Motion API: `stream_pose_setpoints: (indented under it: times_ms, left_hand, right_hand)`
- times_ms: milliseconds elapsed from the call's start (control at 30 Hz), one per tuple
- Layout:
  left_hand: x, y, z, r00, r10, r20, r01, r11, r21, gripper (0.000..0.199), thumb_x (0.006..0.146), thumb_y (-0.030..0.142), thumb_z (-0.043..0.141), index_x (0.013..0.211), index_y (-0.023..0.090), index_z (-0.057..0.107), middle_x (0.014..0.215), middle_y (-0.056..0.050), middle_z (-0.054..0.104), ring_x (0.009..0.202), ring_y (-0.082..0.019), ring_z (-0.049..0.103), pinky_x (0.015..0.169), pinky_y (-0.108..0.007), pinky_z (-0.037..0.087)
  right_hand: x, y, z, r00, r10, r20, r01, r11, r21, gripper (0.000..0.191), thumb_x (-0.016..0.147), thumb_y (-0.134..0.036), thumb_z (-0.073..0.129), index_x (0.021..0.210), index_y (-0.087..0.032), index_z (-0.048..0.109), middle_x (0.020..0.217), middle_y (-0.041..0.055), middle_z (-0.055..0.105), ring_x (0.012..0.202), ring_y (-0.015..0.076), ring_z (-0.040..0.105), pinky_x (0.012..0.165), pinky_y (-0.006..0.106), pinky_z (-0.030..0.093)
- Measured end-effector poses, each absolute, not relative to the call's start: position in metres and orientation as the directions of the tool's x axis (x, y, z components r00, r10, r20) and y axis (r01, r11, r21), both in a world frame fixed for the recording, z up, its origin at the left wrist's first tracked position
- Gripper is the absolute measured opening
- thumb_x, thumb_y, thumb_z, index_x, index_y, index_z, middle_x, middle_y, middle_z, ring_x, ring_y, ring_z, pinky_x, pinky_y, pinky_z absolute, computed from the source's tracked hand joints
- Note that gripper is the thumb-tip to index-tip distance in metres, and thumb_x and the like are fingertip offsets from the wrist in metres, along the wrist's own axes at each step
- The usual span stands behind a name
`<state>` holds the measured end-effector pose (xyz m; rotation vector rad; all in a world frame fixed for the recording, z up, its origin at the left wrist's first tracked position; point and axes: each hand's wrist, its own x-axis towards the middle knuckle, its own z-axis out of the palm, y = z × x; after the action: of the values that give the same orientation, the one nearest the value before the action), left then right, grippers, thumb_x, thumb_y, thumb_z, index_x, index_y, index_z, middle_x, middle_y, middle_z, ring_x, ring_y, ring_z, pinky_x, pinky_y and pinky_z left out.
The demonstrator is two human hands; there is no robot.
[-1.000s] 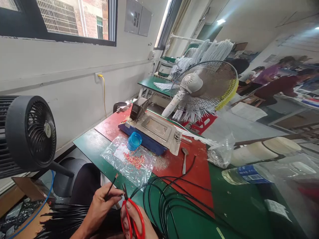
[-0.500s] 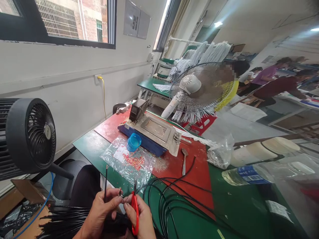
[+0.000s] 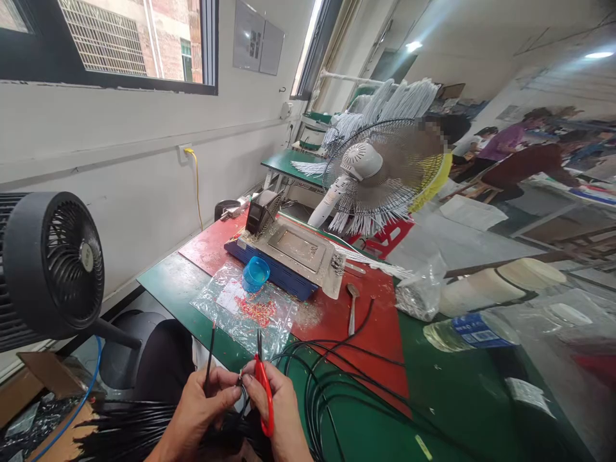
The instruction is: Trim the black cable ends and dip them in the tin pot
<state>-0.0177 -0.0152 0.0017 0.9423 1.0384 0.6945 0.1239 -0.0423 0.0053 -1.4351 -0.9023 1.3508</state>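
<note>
My left hand [image 3: 205, 401] is closed on a black cable [image 3: 210, 356], whose stripped tip with reddish wire points upward. My right hand [image 3: 283, 404] has red-handled scissors [image 3: 265, 391] tucked in its palm, their narrow blades pointing up and away. The thumbs and fingertips of both hands meet at another short cable end [image 3: 239, 380], largely covered by the fingers. A bundle of black cables [image 3: 129, 423] lies across the lap below my left hand.
A clear plastic bag [image 3: 206, 296] with red and yellow wire scraps [image 3: 257, 310] and a blue cup [image 3: 255, 274] lies before a blue-sided machine [image 3: 269, 268]. Coiled black cable [image 3: 369, 309] and a spoon [image 3: 352, 308] are rightward. Fans [image 3: 52, 263] stand left and behind.
My hands have come closer together, the fingertips now meeting at the cable end. The scissors have tilted slightly in my right hand. The whole view has shifted a little.
</note>
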Motion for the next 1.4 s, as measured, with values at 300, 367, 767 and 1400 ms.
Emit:
stream_pose_setpoints:
  times_ms: [300,367,767,1400]
  left_hand:
    - [-0.014,-0.018,0.001,0.378,0.841,-0.387,-0.116,0.458,0.881,0.031,0.062,0.042,0.075,0.072,0.013,0.068,0.058,-0.002,0.058,0.043,-0.008,0.040,0.036,-0.019,0.031]
    - [-0.012,-0.019,0.002,0.400,0.837,-0.374,-0.171,0.469,0.867,0.029,0.065,0.040,0.073,0.072,0.014,0.066,0.059,-0.003,0.061,0.043,-0.008,0.041,0.037,-0.019,0.030]
    - [-0.015,-0.020,-0.010,0.417,0.805,-0.422,-0.292,0.559,0.777,0.026,0.070,0.039,0.071,0.079,0.014,0.066,0.068,-0.002,0.061,0.037,0.000,0.032,0.037,-0.017,0.018]
    - [-0.014,-0.018,0.002,0.328,0.788,-0.522,-0.351,0.614,0.707,0.045,0.064,0.045,0.075,0.092,0.013,0.059,0.077,-0.011,0.072,0.028,0.004,0.021,0.036,-0.019,0.003]
  right_hand:
    - [0.120,-0.045,0.007,0.078,0.925,-0.371,-0.264,-0.340,-0.903,0.036,0.070,-0.049,0.066,0.072,-0.015,0.055,0.052,-0.0060,0.042,0.049,0.0075,0.035,0.047,0.019,0.027]
    - [0.118,-0.046,0.011,0.058,0.918,-0.391,-0.371,-0.344,-0.863,0.034,0.070,-0.047,0.066,0.074,-0.015,0.054,0.054,-0.0058,0.043,0.049,0.0076,0.035,0.048,0.019,0.028]
    - [0.109,-0.050,-0.014,0.241,0.943,-0.231,-0.118,-0.208,-0.971,0.031,0.073,-0.046,0.064,0.074,-0.016,0.057,0.065,-0.0005,0.056,0.059,0.0122,0.049,0.059,0.022,0.041]
    - [0.104,-0.054,-0.036,0.151,0.961,-0.232,-0.182,-0.203,-0.962,0.026,0.067,-0.036,0.073,0.081,-0.016,0.064,0.073,0.0023,0.065,0.067,0.0161,0.058,0.063,0.023,0.047]
